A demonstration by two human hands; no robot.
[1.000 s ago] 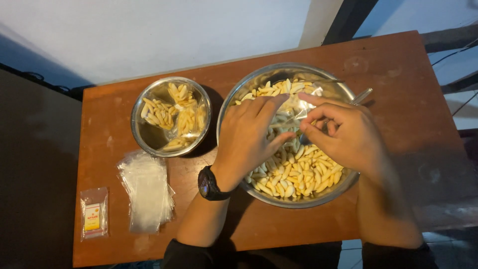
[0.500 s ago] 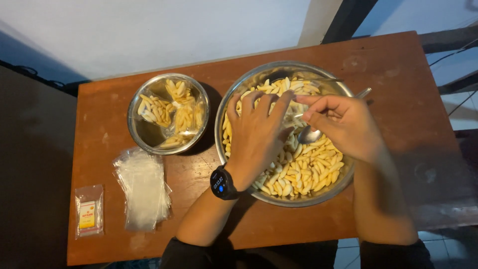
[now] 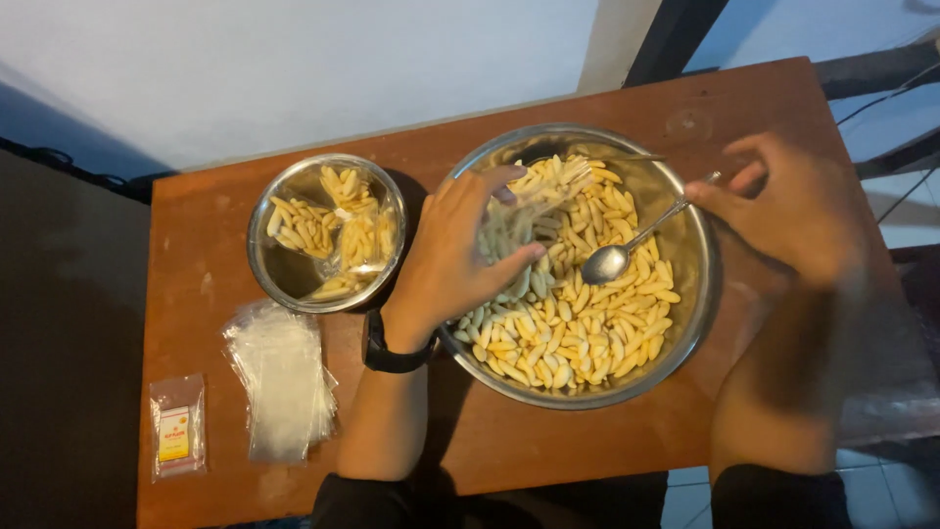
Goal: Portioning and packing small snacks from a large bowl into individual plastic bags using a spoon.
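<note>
Right hand [image 3: 793,211] drawn back gripping spoon [image 3: 627,250], left hand [image 3: 460,260] holding clear bag [image 3: 524,220] — large bowl [image 3: 700,294] of pale sticks [image 3: 578,313]

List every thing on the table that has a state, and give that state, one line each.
large steel bowl: holds many loose pale snack sticks
clear bag: held open over the large bowl, partly filled
left hand: grips the clear bag
spoon: empty, bowl end resting on the sticks
right hand: holds the spoon's handle
small steel bowl: holds filled bags
stack of empty bags: flat, untouched
</note>
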